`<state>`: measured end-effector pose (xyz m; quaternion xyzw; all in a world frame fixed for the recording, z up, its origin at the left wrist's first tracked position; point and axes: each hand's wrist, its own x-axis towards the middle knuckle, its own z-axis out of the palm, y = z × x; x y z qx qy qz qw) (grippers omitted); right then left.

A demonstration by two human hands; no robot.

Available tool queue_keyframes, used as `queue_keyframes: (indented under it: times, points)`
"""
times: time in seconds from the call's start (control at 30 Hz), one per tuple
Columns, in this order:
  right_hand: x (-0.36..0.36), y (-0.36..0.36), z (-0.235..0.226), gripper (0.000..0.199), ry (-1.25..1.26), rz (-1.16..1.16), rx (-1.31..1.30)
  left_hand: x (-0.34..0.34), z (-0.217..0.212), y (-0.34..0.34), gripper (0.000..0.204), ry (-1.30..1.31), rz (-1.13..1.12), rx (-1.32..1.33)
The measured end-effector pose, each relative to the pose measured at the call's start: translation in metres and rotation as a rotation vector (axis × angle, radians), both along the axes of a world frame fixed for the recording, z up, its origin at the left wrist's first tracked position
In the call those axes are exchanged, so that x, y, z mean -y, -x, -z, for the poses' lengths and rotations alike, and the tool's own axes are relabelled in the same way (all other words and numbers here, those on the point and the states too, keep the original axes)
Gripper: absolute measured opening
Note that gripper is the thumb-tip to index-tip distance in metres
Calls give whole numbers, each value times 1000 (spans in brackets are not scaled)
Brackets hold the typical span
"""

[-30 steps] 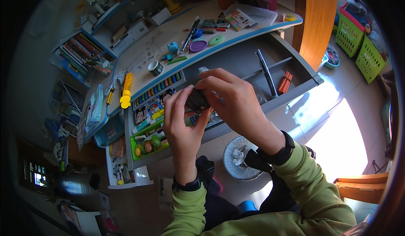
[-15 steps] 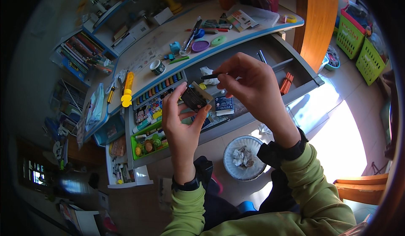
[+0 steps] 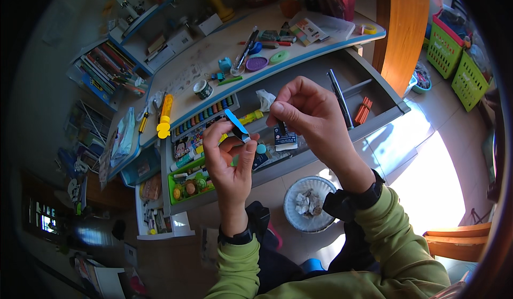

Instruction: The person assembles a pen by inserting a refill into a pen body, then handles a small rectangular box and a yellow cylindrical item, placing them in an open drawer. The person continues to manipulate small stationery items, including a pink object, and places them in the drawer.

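Now, green tray point(image 3: 171, 182): it stands in the open drawer point(image 3: 320, 64), just to the left of the left hand point(image 3: 231, 165).
Left hand: its fingers and thumb are closed on a small blue-and-black carton point(image 3: 235, 124).
Carton position: above the drawer, with the long axis sloping from upper left to lower right.
Right hand point(image 3: 310, 118): its thumb and fingertips appear to pinch a small dark strip point(image 3: 281, 127); the carton lies to its left, apart, so the left hand is nearer.
Edges and room: a gap separates both hands; the drawer's front edge passes beneath the arms, and a silver pen point(image 3: 340, 99) lies farther right.
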<state>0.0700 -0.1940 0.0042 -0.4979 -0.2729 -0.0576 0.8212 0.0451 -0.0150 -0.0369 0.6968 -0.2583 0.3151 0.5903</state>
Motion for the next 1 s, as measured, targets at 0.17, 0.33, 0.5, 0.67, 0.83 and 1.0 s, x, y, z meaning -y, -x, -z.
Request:
queue_keyframes:
  times: [0.17, 0.33, 0.5, 0.67, 0.83, 1.0]
  points:
    - [-5, 8, 0, 18, -23, -63, -82, 1, -3, -2, 41, -129, -96, 31]
    - [-6, 8, 0, 19, 61, 16, -17, 2, -6, 0, 45, -172, -110, -74]
    - [-5, 6, 2, 9, 336, 186, 153, 6, -9, 1, 50, -217, -143, -141]
    - [-6, 7, 0, 8, 516, 375, 435, 8, -14, 3, 50, -283, -205, -143]
    - [-4, 12, -1, 12, 628, 409, 412, 13, -16, 5, 50, -294, -211, -132]
    - [8, 7, -2, 18, 731, 460, 502, 16, -15, 4, 50, -289, -188, -134]
